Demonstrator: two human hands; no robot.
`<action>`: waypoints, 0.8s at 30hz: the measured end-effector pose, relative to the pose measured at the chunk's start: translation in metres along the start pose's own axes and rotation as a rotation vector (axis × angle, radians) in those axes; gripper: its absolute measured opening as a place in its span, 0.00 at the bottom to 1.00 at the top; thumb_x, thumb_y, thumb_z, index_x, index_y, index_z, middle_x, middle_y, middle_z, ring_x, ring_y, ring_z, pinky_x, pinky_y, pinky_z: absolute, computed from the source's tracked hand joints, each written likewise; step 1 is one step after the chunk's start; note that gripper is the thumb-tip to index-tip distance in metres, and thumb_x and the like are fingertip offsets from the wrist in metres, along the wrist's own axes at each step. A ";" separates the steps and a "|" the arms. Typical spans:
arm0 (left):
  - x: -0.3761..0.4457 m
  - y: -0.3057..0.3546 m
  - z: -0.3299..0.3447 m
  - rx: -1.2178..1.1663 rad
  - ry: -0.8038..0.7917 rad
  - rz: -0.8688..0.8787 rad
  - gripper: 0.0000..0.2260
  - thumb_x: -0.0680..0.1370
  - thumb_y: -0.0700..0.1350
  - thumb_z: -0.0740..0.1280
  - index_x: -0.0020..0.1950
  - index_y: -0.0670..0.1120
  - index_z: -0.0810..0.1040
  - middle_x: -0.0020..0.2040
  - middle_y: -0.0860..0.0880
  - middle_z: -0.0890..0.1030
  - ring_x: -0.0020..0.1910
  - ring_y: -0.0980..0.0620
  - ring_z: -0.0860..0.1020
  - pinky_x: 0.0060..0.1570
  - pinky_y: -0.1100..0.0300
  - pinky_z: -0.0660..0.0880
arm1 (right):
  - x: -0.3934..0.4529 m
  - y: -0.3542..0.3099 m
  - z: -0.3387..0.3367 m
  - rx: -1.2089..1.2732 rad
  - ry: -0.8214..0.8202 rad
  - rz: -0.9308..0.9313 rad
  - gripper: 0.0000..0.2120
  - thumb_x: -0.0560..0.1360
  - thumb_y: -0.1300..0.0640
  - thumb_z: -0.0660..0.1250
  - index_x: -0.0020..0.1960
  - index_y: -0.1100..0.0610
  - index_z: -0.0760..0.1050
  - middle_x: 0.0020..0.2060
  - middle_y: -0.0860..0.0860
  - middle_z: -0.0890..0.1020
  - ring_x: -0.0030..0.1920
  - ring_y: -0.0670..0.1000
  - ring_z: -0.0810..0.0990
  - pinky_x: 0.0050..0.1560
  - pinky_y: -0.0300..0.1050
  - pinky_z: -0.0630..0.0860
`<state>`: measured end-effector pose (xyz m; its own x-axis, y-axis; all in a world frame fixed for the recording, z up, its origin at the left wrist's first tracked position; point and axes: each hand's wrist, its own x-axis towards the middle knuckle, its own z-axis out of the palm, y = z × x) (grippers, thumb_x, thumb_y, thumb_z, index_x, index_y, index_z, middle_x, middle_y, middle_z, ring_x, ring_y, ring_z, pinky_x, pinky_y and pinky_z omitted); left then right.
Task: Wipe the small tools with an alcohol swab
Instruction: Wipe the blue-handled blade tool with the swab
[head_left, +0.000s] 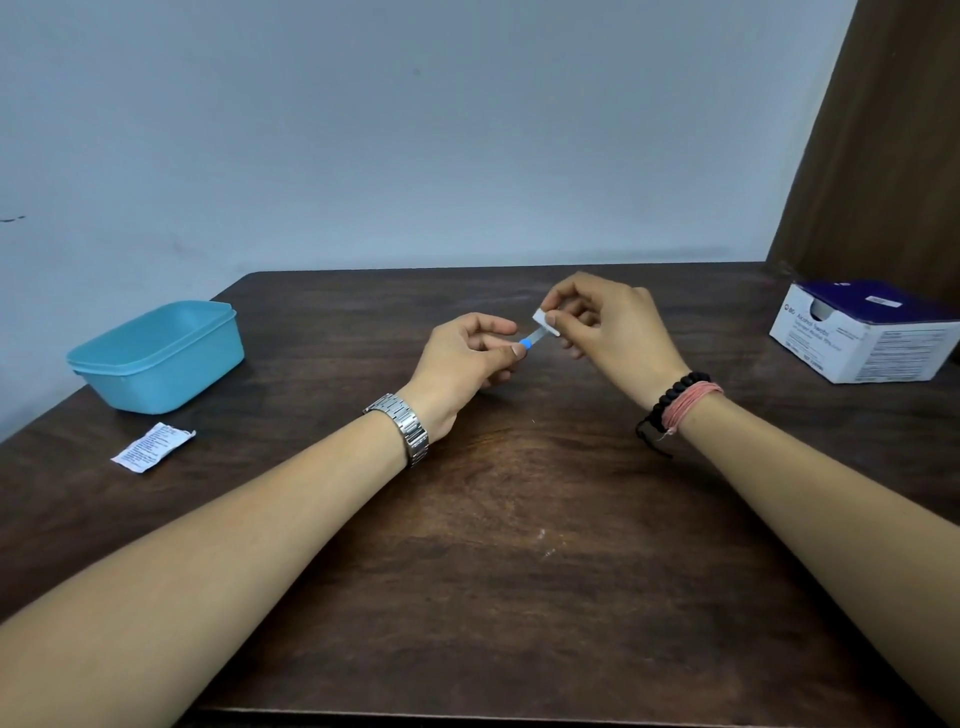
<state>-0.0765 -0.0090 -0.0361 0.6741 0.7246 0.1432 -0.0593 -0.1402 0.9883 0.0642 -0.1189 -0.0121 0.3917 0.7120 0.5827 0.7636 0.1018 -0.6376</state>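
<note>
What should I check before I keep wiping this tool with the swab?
1. Left hand grips the tool at its blue end: ok.
2. Right hand pinches the swab around the tool's far end: ok.
3. Swab covers the tip fully: cannot tell, the fingers hide it.
4. Swab is moist: cannot tell.
5. Swab box is on the table at the right for a fresh one: ok.
6. Wrapper and blue tub lie at the left, away from the hands: ok.

Turquoise tub (156, 356), dk brown table (519, 519)
</note>
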 end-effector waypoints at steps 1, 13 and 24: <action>0.000 0.000 0.000 -0.001 0.000 0.004 0.09 0.75 0.36 0.72 0.54 0.43 0.79 0.43 0.45 0.84 0.42 0.50 0.81 0.47 0.55 0.78 | -0.001 -0.002 0.003 -0.003 -0.027 -0.023 0.02 0.76 0.62 0.68 0.47 0.57 0.80 0.34 0.50 0.82 0.32 0.48 0.81 0.34 0.42 0.81; -0.001 0.002 0.000 -0.014 -0.008 -0.008 0.10 0.75 0.34 0.72 0.53 0.43 0.79 0.42 0.45 0.83 0.39 0.53 0.80 0.44 0.59 0.78 | 0.006 0.012 -0.007 -0.102 0.087 0.002 0.01 0.74 0.58 0.70 0.44 0.55 0.80 0.32 0.45 0.81 0.34 0.48 0.80 0.40 0.50 0.81; -0.002 0.001 0.000 -0.029 -0.026 0.001 0.09 0.74 0.35 0.72 0.53 0.42 0.78 0.41 0.45 0.83 0.40 0.51 0.80 0.44 0.59 0.78 | 0.004 0.013 0.005 -0.247 -0.028 -0.101 0.01 0.74 0.57 0.71 0.45 0.53 0.80 0.34 0.45 0.81 0.35 0.43 0.77 0.42 0.46 0.77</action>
<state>-0.0778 -0.0108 -0.0351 0.6932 0.7063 0.1433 -0.0809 -0.1213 0.9893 0.0732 -0.1109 -0.0207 0.2952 0.7259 0.6212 0.9016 0.0034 -0.4325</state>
